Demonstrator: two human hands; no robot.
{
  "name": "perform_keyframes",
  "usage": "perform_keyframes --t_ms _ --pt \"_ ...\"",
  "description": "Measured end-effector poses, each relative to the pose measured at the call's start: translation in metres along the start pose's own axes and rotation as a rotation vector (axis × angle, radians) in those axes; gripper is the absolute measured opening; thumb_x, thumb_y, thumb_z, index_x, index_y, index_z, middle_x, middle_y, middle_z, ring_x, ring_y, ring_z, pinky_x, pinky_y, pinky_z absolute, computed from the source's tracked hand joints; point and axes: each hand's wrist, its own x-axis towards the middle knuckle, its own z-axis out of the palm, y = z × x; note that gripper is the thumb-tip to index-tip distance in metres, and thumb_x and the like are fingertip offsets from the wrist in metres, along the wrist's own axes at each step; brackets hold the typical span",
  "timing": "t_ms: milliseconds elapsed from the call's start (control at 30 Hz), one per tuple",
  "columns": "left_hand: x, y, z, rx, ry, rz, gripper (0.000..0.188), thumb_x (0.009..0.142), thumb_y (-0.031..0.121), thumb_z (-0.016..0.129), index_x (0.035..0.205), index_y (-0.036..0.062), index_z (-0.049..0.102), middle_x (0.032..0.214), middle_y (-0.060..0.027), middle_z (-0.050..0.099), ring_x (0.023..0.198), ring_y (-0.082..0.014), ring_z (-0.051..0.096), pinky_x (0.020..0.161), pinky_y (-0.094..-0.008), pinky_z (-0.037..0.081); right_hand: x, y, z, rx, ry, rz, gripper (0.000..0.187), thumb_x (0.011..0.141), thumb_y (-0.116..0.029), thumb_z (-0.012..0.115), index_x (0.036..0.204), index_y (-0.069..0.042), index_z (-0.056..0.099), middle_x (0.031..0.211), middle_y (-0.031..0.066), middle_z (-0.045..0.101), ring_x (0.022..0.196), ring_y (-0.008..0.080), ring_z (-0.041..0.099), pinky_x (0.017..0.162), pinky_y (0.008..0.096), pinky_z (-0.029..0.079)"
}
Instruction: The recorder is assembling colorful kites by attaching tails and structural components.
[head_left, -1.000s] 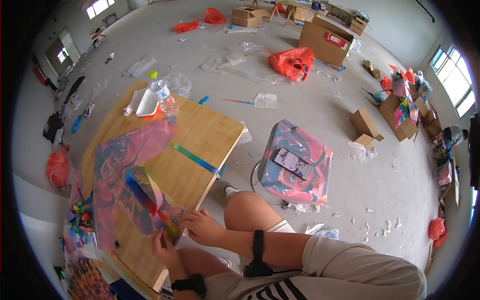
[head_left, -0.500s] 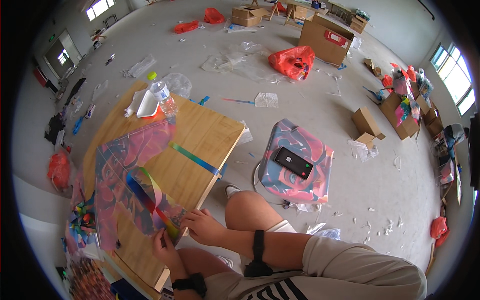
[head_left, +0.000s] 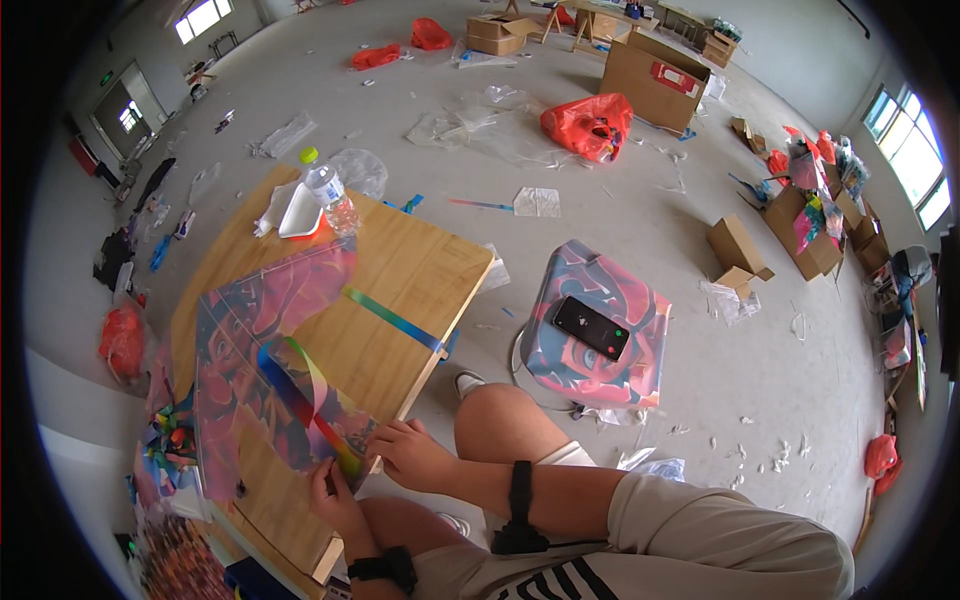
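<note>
A colourful printed sheet lies across the low wooden table, with rainbow ribbons curling over it and a green-blue strip running toward the table's right edge. My left hand pinches the sheet's near corner at the table's front edge. My right hand presses on the same corner from the right, fingers closed on the sheet. Both wrists wear black bands.
A water bottle and a white tray stand at the table's far end. A black phone lies on a colourful cushion on the floor to the right. Cardboard boxes, red bags and plastic scraps litter the concrete floor.
The hands have hardly moved on the sheet's corner. The phone's screen on the cushion went from lit to dark.
</note>
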Motion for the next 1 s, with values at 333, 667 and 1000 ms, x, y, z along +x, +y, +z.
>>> perform_keyframes --t_ms 333,667,1000 --pt "0.002 -0.001 0.001 0.073 0.056 0.002 0.013 0.093 0.004 0.063 0.102 -0.0042 0.067 0.099 -0.0110 0.063 0.087 -0.0201 0.063 0.077 -0.0298 0.051 0.015 -0.033 -0.078 0.538 -0.066 0.140 0.030 0.086 -0.001 0.056 0.113 -0.012 0.064 0.112 0.0035 0.062 0.105 0.0232 0.061 0.081 0.0379 0.050" --pt "0.004 -0.015 0.001 -0.050 0.040 -0.037 0.014 0.094 0.006 0.062 0.104 -0.0019 0.066 0.101 -0.0095 0.065 0.085 -0.0168 0.062 0.074 -0.0276 0.051 -0.116 0.166 -0.310 -0.241 0.521 0.700 0.020 0.093 -0.018 0.062 0.108 -0.006 0.067 0.086 0.0072 0.065 0.077 0.0170 0.064 0.071 0.0302 0.051" --pt "0.003 -0.020 -0.001 -0.010 0.050 -0.027 0.013 0.095 0.005 0.061 0.104 -0.0035 0.065 0.101 -0.0094 0.065 0.087 -0.0171 0.062 0.077 -0.0283 0.052 -0.179 0.229 -0.322 -0.288 0.365 0.842 0.022 0.088 -0.017 0.067 0.102 -0.001 0.069 0.093 0.0100 0.071 0.083 0.0202 0.068 0.077 0.0319 0.053"
